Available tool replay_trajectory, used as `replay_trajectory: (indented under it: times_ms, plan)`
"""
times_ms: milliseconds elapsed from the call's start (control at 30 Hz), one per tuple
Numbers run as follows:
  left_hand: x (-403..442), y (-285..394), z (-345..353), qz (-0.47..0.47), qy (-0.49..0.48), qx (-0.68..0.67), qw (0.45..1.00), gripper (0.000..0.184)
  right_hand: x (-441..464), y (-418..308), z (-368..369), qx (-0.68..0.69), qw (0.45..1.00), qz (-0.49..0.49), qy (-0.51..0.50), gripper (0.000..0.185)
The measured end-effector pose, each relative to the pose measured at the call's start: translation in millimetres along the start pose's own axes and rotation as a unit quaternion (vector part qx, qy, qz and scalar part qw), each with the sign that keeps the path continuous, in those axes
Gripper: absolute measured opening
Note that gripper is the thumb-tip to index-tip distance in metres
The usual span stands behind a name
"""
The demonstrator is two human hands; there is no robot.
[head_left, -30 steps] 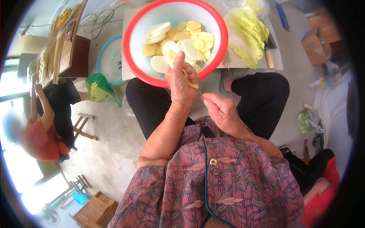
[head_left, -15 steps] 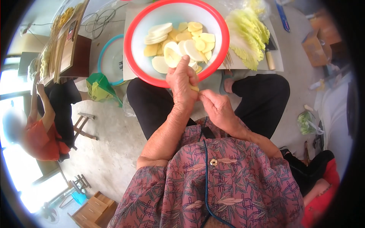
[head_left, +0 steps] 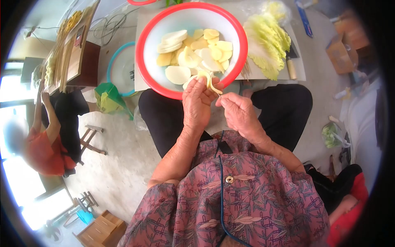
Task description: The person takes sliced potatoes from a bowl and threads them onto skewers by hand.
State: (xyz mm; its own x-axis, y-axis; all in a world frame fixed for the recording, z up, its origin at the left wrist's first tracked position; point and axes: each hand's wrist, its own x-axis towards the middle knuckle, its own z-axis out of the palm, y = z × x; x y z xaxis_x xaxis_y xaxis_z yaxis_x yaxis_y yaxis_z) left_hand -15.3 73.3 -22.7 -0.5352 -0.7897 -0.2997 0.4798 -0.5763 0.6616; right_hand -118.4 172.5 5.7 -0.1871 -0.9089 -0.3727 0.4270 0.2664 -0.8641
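At the near rim of a red-rimmed basin [head_left: 145, 71], my left hand [head_left: 198, 105] is closed on thin pale-yellow potato slices [head_left: 211, 83], pinched between thumb and fingers. My right hand [head_left: 240, 113], just right of it, is closed in a pinch on a thin skewer [head_left: 220, 96]. The skewer's tip meets the slices, though how far it goes in is hidden. Inside the basin lie several more potato slices [head_left: 177, 75], some stacked, some loose.
Right of the basin are cabbage leaves [head_left: 269, 45] and a wooden-handled knife [head_left: 291, 69] on a white board [head_left: 302, 74]. More skewers [head_left: 246, 70] show beside the rim. At left, another person [head_left: 45, 148] reaches to a table with sticks. A stool [head_left: 91, 139] stands between us.
My left hand has turned and shifted slightly, bringing the potato slices into view between its fingers. My right hand has risen a little, and the skewer in its pinch now shows.
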Motion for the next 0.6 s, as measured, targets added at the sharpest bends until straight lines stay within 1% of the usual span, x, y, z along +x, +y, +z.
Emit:
replay_trajectory:
  times_ms: [67,100,167,200,267,300,367,400,467,600]
  plan:
    - [3,-1,1,0.017,0.046,-0.002,0.999,0.020,-3,-2,1,0.001,1.000,0.017,-0.009,0.018]
    - [2,0,4,0.018,0.046,-0.003,0.999,0.020,-2,-1,1,0.001,1.000,0.017,-0.009,0.018]
    - [0,4,11,0.036,0.077,0.019,0.996,0.013,-1,1,3,-0.086,0.995,-0.036,0.022,0.017]
    - [1,4,11,0.036,0.077,0.020,0.996,0.013,-1,4,4,-0.086,0.995,-0.036,0.022,0.017]
    - [2,3,8,0.040,0.073,0.025,0.996,0.012,-1,10,6,-0.184,0.976,-0.109,0.049,0.015]
    - [2,4,8,0.040,0.074,0.025,0.996,0.012,-1,11,6,-0.184,0.976,-0.109,0.049,0.015]
    - [1,6,10,0.038,0.079,0.033,0.996,0.014,-1,12,6,-0.256,0.952,-0.155,0.058,0.014]
    - [1,7,11,0.039,0.079,0.032,0.996,0.014,-1,13,6,-0.256,0.952,-0.156,0.058,0.014]
    - [1,7,11,0.059,0.079,0.041,0.994,0.014,-1,16,7,-0.289,0.934,-0.197,0.067,0.013]
    - [3,7,10,0.054,0.078,0.043,0.995,0.016,-2,17,10,-0.297,0.932,-0.194,0.077,0.012]
